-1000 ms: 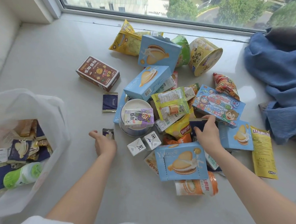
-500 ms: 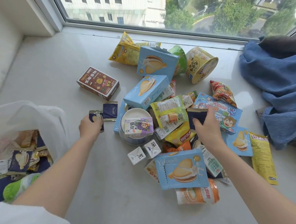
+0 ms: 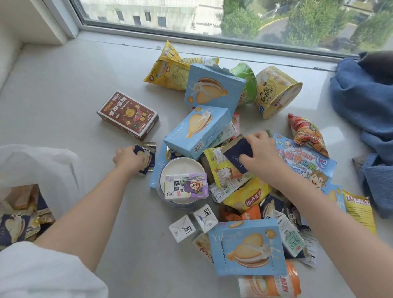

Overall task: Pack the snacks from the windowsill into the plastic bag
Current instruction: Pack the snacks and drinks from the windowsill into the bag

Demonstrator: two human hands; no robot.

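Note:
A heap of snacks lies on the pale windowsill [image 3: 59, 106]: several light blue biscuit boxes [image 3: 198, 131], a brown box [image 3: 127, 114], yellow bags and cup noodles [image 3: 276, 91]. My left hand [image 3: 129, 160] grips small navy biscuit packets [image 3: 147, 161] just left of the heap. Over the heap's middle, my right hand [image 3: 263, 155] pinches another navy packet [image 3: 238, 154], lifted off the pile. The white plastic bag [image 3: 32, 166] stands open at the left edge with navy packets inside.
A round tin [image 3: 180, 166] with a purple drink carton [image 3: 186, 187] on it sits between my arms. Two small white cartons [image 3: 192, 224] lie in front. Blue cloth [image 3: 371, 117] is bunched at the right. The window runs along the far edge.
My left hand moved up and away from me, gathering the second navy packet beside the brown box. My right hand lifted its navy packet up off the heap.

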